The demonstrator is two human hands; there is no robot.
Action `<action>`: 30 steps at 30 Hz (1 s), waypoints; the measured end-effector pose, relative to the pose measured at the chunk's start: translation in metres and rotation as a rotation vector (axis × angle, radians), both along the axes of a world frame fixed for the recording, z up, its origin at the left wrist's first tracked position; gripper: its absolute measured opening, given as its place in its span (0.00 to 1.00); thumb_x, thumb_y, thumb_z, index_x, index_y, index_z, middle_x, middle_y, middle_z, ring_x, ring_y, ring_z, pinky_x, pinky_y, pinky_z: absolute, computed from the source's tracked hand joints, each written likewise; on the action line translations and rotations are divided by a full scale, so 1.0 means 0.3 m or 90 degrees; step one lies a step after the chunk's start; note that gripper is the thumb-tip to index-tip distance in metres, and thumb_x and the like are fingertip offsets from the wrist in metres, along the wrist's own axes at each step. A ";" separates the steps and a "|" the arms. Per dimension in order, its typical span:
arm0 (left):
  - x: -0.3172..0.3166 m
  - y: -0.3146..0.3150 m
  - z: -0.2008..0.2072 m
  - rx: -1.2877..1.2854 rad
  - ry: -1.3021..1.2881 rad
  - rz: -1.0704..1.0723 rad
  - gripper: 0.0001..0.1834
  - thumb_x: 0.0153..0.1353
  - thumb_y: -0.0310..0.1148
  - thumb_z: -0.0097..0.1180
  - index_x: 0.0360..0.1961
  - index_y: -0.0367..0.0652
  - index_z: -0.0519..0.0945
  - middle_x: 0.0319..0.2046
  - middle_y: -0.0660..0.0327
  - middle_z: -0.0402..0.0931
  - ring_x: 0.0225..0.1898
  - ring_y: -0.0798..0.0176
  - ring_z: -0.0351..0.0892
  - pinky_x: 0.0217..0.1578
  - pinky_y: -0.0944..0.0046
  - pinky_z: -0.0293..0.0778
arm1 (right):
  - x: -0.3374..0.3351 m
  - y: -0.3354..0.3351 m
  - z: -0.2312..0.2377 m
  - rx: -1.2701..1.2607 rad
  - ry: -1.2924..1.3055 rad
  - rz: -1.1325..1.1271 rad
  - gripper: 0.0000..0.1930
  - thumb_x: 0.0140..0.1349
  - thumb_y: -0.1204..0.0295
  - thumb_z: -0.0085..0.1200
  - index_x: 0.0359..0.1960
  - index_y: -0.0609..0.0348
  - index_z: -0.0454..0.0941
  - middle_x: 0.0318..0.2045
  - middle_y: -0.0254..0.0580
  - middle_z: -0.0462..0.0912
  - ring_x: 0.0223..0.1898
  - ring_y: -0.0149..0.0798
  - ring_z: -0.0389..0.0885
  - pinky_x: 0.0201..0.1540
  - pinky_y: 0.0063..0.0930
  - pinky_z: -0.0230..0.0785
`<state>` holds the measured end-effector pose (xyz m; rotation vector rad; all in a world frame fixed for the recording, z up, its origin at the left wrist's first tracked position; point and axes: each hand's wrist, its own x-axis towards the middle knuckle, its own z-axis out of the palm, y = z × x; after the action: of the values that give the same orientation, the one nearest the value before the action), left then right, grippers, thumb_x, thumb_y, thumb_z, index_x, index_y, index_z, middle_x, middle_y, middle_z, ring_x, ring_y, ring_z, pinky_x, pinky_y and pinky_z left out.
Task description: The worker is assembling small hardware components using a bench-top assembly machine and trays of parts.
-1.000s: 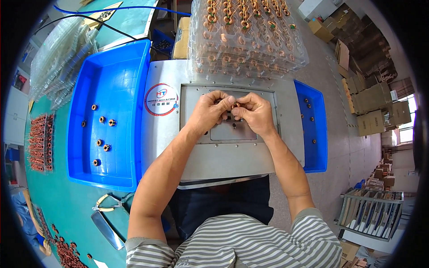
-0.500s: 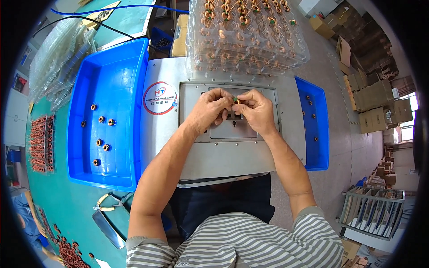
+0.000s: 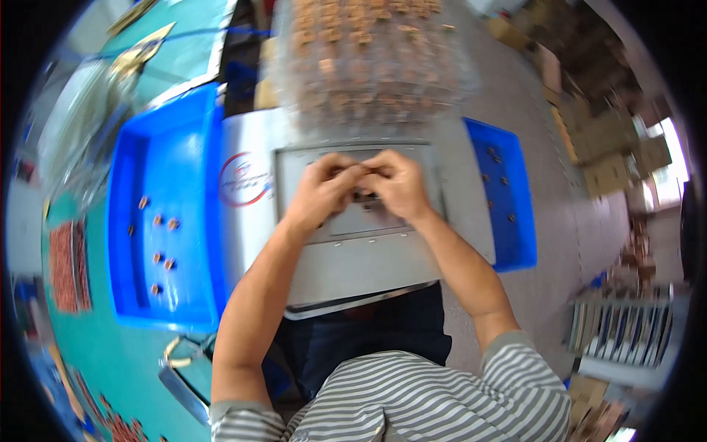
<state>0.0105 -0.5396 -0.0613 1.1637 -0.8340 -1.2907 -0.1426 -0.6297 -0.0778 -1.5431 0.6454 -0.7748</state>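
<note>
Both hands meet over the metal plate point(image 3: 331, 269) of the machine in front of me, fingertips nearly together. My left hand point(image 3: 324, 189) is closed in a pinch, and my right hand point(image 3: 401, 186) pinches from the other side. Between them is a small copper ring coil, mostly hidden by the fingers and smeared by motion. Just under the fingertips a dark opening point(image 3: 366, 197) shows in the plate's inset panel.
At left a blue bin point(image 3: 199, 243) holds several ring coils; another blue bin point(image 3: 524, 221) stands at right. Stacked clear trays point(image 3: 368, 81) of coils rise behind the plate. Pliers point(image 3: 175, 353) lie on the green table point(image 3: 110, 331). A co-worker's arm point(image 3: 68, 383) shows far left.
The view has swung and blurred, so most of the scene sits further left. Both hands stay together over the plate; the coil, visible between the fingertips before, is now mostly hidden.
</note>
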 end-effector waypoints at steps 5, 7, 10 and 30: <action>-0.086 -0.008 -0.016 -0.059 -0.043 0.042 0.08 0.67 0.34 0.54 0.39 0.40 0.78 0.19 0.67 0.72 0.16 0.78 0.64 0.15 0.77 0.56 | -0.077 -0.007 0.078 -0.079 0.001 0.014 0.08 0.54 0.79 0.65 0.34 0.68 0.79 0.28 0.42 0.83 0.28 0.27 0.80 0.30 0.22 0.73; -0.146 -0.035 0.013 -0.059 -0.052 0.029 0.09 0.68 0.34 0.54 0.40 0.39 0.78 0.19 0.68 0.71 0.16 0.78 0.63 0.16 0.77 0.56 | -0.144 -0.039 0.105 -0.045 -0.012 0.010 0.08 0.53 0.79 0.64 0.34 0.68 0.80 0.27 0.41 0.84 0.28 0.27 0.80 0.29 0.22 0.73; -0.273 -0.034 -0.005 -0.086 -0.075 0.083 0.09 0.68 0.35 0.55 0.41 0.41 0.79 0.21 0.71 0.71 0.18 0.80 0.64 0.16 0.78 0.54 | -0.270 -0.022 0.125 -0.056 0.013 -0.005 0.09 0.50 0.78 0.65 0.32 0.67 0.80 0.26 0.44 0.85 0.27 0.29 0.82 0.30 0.25 0.74; -0.704 -0.175 -0.073 -0.070 -0.129 0.099 0.07 0.68 0.33 0.55 0.38 0.40 0.77 0.28 0.66 0.77 0.22 0.78 0.68 0.22 0.80 0.62 | -0.690 -0.212 0.026 -0.246 0.048 0.047 0.10 0.46 0.75 0.64 0.26 0.65 0.75 0.23 0.55 0.80 0.31 0.56 0.82 0.33 0.45 0.71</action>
<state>-0.2006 -0.5921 -0.0831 1.2589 -0.9306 -1.0003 -0.3496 -0.6933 -0.0701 -1.9452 0.5096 -0.8215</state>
